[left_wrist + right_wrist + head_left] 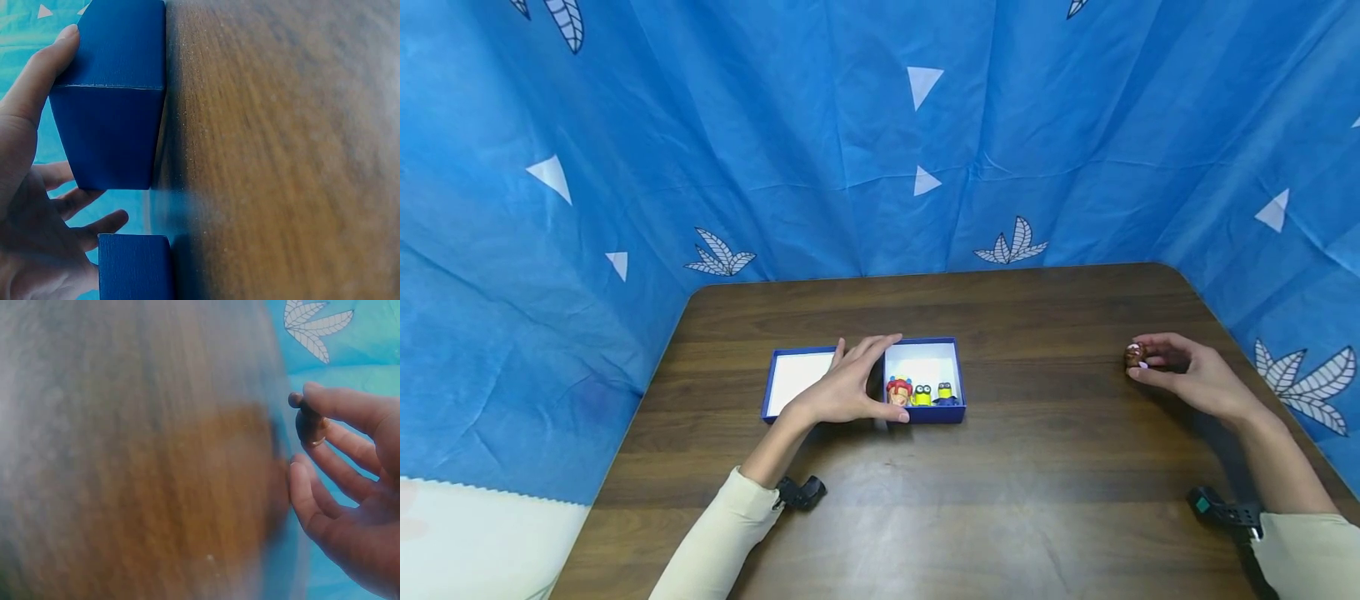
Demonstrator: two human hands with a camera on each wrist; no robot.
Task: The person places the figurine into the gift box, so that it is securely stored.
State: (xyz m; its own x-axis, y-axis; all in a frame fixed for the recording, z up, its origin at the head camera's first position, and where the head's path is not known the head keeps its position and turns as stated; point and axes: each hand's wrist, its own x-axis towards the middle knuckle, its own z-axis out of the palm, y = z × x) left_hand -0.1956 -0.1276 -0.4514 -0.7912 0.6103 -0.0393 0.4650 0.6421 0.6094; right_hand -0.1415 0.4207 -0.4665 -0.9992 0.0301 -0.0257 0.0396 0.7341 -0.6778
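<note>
R hand (pixel 1197 379) pinching small brown toy (pixel 1134 356), might slip if grip's loose; L hand (pixel 838 393) spread, clasping blue box (pixel 936 415), & a jolt could topple figs. (pixel 922 396) inside.

In front of me I have a brown wooden table (pixel 1045 500), its dark grain running from left to right. I see its far corners rounded off, left and right, and its two sides spreading wider as they come toward me; in the near middle the surface shines pale. Two things sit directly on the wood, both in the far part of what I can see. On the left I have a tray (pixel 795 379), blue-rimmed and white inside, lying flat, its right part hidden from my eyes. Just right of it, with a narrow gap between, my blue box (pixel 936 415) stands flat and uncovered.
</note>
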